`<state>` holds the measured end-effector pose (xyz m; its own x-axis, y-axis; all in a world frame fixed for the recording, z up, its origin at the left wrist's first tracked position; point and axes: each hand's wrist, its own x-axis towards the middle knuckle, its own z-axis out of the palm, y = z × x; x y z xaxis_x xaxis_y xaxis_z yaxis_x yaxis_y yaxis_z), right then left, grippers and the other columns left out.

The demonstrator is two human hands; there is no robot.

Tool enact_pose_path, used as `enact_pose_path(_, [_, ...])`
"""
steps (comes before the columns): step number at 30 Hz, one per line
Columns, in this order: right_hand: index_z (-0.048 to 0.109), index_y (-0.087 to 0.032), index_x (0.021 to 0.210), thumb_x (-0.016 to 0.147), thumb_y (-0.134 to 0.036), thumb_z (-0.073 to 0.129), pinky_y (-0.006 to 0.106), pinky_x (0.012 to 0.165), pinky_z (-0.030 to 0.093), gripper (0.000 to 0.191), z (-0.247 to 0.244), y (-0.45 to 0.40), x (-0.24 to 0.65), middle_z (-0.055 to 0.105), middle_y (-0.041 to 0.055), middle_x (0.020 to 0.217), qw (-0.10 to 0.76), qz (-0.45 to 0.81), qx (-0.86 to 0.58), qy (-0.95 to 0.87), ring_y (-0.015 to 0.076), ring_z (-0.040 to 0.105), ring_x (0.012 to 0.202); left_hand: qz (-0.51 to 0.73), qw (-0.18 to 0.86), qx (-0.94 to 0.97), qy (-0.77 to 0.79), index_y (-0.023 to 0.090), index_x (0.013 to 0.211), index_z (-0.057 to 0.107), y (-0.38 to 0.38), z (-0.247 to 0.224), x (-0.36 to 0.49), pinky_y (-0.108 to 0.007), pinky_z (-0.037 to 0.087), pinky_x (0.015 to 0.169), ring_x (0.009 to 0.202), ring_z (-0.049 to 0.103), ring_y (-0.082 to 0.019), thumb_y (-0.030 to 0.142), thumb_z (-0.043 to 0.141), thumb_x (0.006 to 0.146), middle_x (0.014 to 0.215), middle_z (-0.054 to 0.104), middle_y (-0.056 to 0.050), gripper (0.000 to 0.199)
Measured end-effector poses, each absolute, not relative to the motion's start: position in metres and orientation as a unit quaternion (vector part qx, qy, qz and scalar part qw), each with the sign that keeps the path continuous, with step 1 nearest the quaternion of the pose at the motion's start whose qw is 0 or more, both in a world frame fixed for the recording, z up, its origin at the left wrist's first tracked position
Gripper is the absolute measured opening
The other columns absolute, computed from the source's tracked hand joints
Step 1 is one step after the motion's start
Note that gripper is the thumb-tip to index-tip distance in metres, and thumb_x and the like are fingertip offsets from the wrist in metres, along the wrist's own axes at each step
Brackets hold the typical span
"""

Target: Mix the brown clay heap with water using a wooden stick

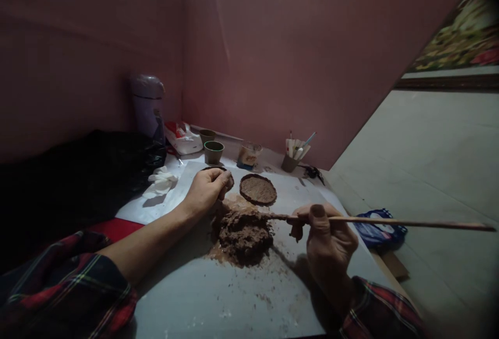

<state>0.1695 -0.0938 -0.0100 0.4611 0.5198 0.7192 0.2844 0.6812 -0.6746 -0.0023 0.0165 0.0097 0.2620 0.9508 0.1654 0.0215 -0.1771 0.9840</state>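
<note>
My right hand [329, 240] grips a long thin wooden stick [374, 220], held level. Brown paste coats its left end, which touches a wet, lumpy mound of brown clay-like paste [245, 237] on the white table. Some of that paste clings to the fingers. Just behind the mound, my left hand [206, 188] is closed, its fingertips bent down; what they hold, if anything, is hidden. It partly covers one round brown disc [230, 180]. A second round disc with a raised rim [258, 189] lies to its right, filled with the same brown material.
At the back stand two small pots [214, 153], a clear cup with dark liquid [249, 156] and a pot of brushes and pens [290, 162]. Crumpled white tissue [161, 179], a black bag [89, 172] and a purple flask [148, 105] are left. A blue packet [380, 230] lies right.
</note>
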Motion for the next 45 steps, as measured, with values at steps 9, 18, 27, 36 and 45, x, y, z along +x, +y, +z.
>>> enact_pose_path(9, [0.065, -0.016, 0.07, 0.088, -0.024, 0.057, 0.021, 0.034, 0.038, 0.021, -0.012, -0.096, 0.169, 0.06, -0.0009, 0.059, 0.743, 0.113, -0.398, -0.527, 0.0091, 0.052, 0.041, 0.461, 0.506, 0.616, 0.388, 0.015, 0.053, 0.049, 0.019, 0.005, -0.003, -0.016, 0.023, 0.033, 0.031, 0.032, -0.004, 0.026, 0.052, 0.082, 0.038, 0.042, 0.006, 0.032])
enact_pose_path(18, [0.064, -0.015, 0.069, 0.089, -0.029, 0.056, 0.021, 0.033, 0.039, 0.025, -0.01, -0.094, 0.173, 0.061, -0.0001, 0.06, 0.769, 0.143, -0.383, -0.491, 0.0091, 0.052, 0.038, 0.458, 0.504, 0.617, 0.393, 0.015, 0.052, 0.049, 0.018, 0.008, -0.003, -0.016, 0.023, 0.034, 0.031, 0.031, -0.003, 0.025, 0.051, 0.083, 0.038, 0.042, 0.006, 0.033])
enact_pose_path(27, [0.056, -0.017, 0.071, 0.079, -0.039, 0.063, 0.018, 0.029, 0.039, 0.025, -0.008, -0.086, 0.18, 0.063, -0.0002, 0.057, 0.707, 0.305, -0.467, -0.435, 0.011, 0.056, 0.039, 0.46, 0.506, 0.612, 0.397, 0.015, 0.051, 0.048, 0.018, 0.007, -0.003, -0.017, 0.023, 0.035, 0.032, 0.032, -0.004, 0.024, 0.052, 0.083, 0.038, 0.041, 0.006, 0.033])
enact_pose_path(36, [0.056, -0.015, 0.074, 0.074, -0.038, 0.061, 0.014, 0.025, 0.027, 0.024, -0.013, -0.072, 0.201, 0.057, -0.0016, 0.042, 0.628, 0.408, -0.548, -0.373, 0.0061, 0.038, 0.025, 0.454, 0.498, 0.622, 0.399, 0.015, 0.053, 0.05, 0.02, 0.006, -0.004, -0.017, 0.022, 0.034, 0.033, 0.033, -0.004, 0.025, 0.052, 0.084, 0.039, 0.043, 0.005, 0.033])
enact_pose_path(45, [0.056, -0.015, 0.068, 0.07, -0.034, 0.063, 0.012, 0.026, 0.02, 0.02, -0.004, -0.076, 0.2, 0.051, -0.0033, 0.037, 0.732, 0.32, -0.502, -0.332, 0.0047, 0.033, 0.027, 0.462, 0.491, 0.63, 0.385, 0.015, 0.051, 0.048, 0.018, 0.008, -0.004, -0.017, 0.023, 0.035, 0.033, 0.033, -0.004, 0.027, 0.051, 0.082, 0.039, 0.043, 0.005, 0.033])
